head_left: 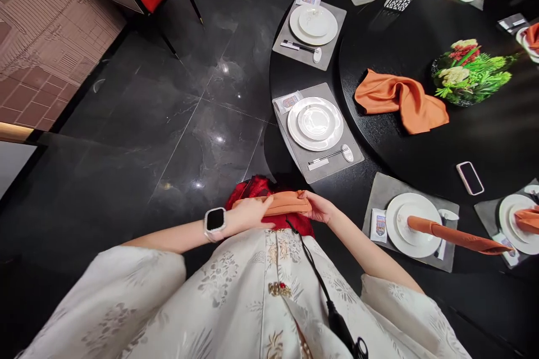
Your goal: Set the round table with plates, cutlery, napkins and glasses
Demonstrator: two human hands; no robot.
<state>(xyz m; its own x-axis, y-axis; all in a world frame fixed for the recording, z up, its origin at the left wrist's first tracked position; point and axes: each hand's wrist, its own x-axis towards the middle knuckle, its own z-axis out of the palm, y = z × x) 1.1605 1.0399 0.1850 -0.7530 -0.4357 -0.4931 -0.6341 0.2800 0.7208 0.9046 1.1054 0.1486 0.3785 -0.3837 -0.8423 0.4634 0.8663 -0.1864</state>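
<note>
White patterned top (236,280) is seen nearest. At waist, folded orange napkin (288,202) is clamped in left hand (251,212) and right hand (318,207), one toward each end; long axis laid sideways, ends pointed left and right. Black table (347,184) edge is placed just ahead-right; open floor (185,134) is left ahead-left.

– What does the wearer have on?
– A white top (236,314) with loose sleeves (138,272), silvery plant patterns (221,276), gold embroidery (275,343) and a red-studded ornament (278,289)
– Anything else?
– A smartwatch (215,219) on the left wrist (231,221), a black cable (340,324), red fabric (253,186) below the hem
</note>
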